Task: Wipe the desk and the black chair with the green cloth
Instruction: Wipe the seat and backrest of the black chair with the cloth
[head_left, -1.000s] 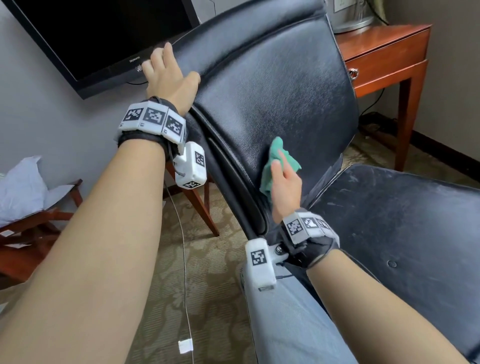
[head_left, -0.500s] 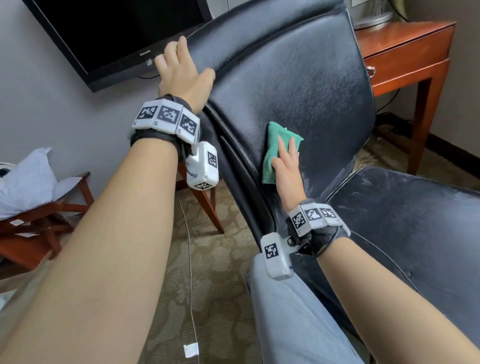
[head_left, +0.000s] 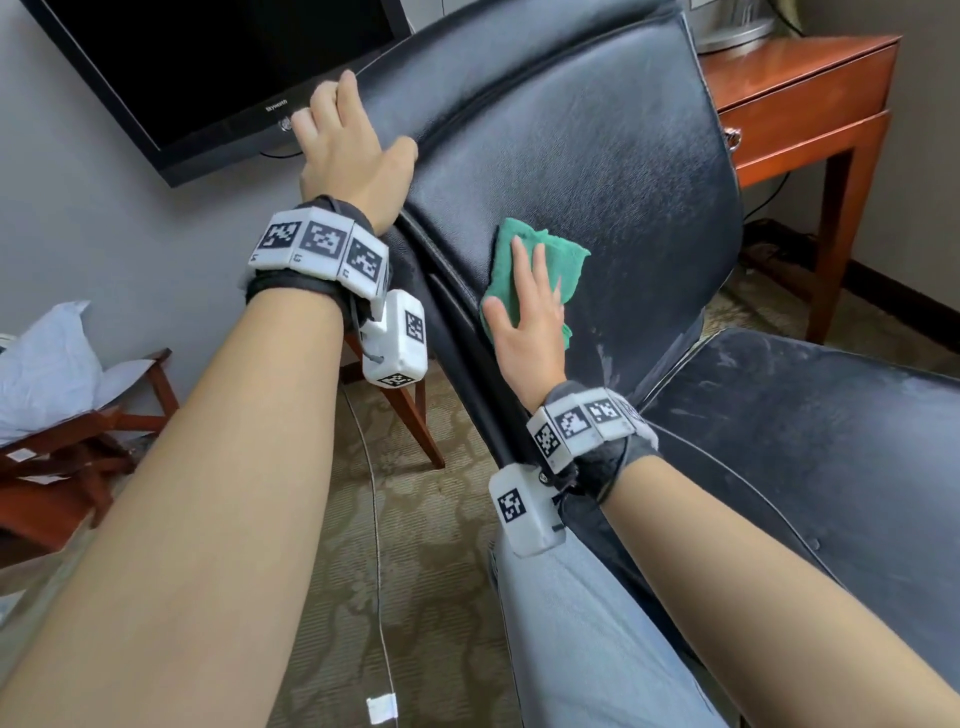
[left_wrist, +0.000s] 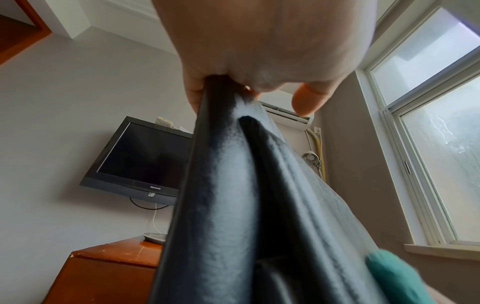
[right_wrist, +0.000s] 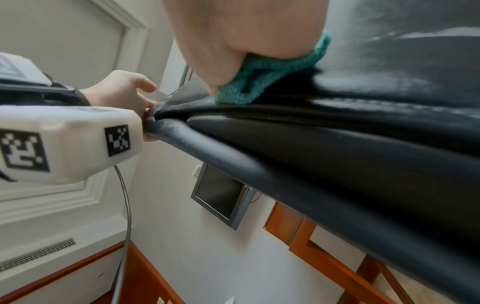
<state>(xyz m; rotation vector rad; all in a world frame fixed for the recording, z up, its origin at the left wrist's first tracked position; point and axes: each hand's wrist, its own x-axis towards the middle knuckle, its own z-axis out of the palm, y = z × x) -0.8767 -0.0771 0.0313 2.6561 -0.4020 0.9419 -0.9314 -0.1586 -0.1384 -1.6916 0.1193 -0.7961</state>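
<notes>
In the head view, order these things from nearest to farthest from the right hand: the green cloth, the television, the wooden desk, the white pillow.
From the right hand:
1. green cloth, directly under its flat fingers, on the chair back.
2. television, on the wall, up and to the left.
3. wooden desk, upper right, behind the chair; too close to the television to rank surely.
4. white pillow, far left.
</notes>
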